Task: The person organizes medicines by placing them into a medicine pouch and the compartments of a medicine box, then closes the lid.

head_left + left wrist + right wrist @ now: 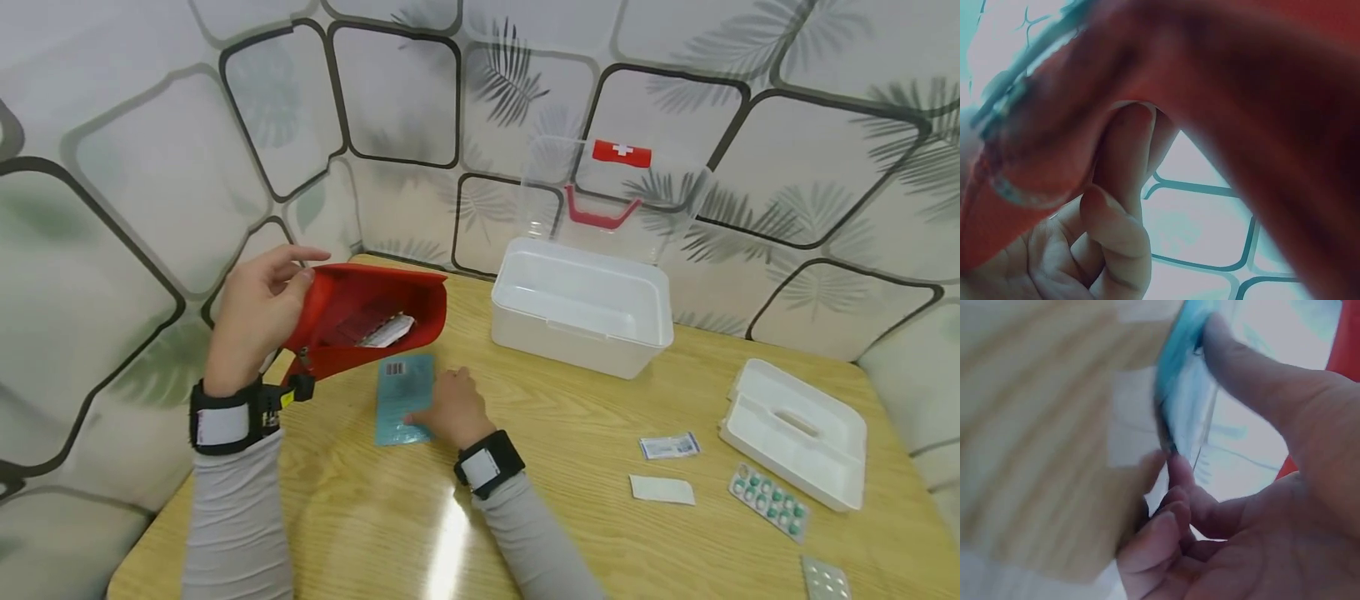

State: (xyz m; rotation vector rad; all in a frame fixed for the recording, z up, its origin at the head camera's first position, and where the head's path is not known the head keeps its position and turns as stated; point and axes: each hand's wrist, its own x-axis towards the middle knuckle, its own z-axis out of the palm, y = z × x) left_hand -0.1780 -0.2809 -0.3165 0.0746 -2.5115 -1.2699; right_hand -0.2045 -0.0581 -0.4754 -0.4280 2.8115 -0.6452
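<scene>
My left hand (258,304) grips the left end of a red zip pouch (367,360), its curled fingers at the fabric in the left wrist view. The pouch gapes open above the table's left side, with a white printed packet (387,332) inside. Just below it lies a flat blue packet (405,400) with a barcode. My right hand (456,410) is at the blue packet's right edge. In the right wrist view, the thumb (1250,378) lies on the packet's face and the other fingers are at its edge, pinching it.
A white box (573,333) stands at the back, its clear lid with a red handle (602,218) raised. To the right are a white tray (795,421), a small blue-white sachet (670,446), a white strip (662,489), a green-and-white capsule blister (770,502) and another blister pack (825,579).
</scene>
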